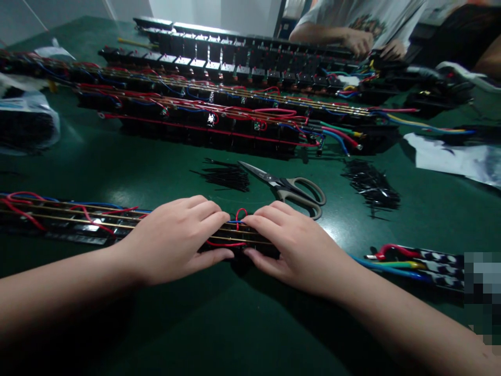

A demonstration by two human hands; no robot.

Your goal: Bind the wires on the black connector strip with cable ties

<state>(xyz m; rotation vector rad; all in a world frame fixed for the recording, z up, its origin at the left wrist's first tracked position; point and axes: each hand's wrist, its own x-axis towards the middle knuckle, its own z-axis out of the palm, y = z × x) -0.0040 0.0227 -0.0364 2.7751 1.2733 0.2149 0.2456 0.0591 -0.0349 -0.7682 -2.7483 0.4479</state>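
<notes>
A long black strip assembly (129,222) with brass rods and red and blue wires lies across the near side of the table. My left hand (176,237) grips it near the middle, fingers over the far edge and thumb on the near side. Close beside it, my right hand (291,243) holds the same strip in a matching grip. A red wire loop (241,213) sticks up between the two hands. Just beyond them lie scissors (291,188) with grey and black handles, blades pointing left and away. Colored leads (395,263) show beyond my right forearm.
Thin black strips, probably cable ties, lie in two piles (225,175) (371,185) on the green table (117,167). Several more wired black assemblies (219,112) stretch across behind. Plastic bags (29,122) lie at left. A co-worker's hands (360,44) work at the far right.
</notes>
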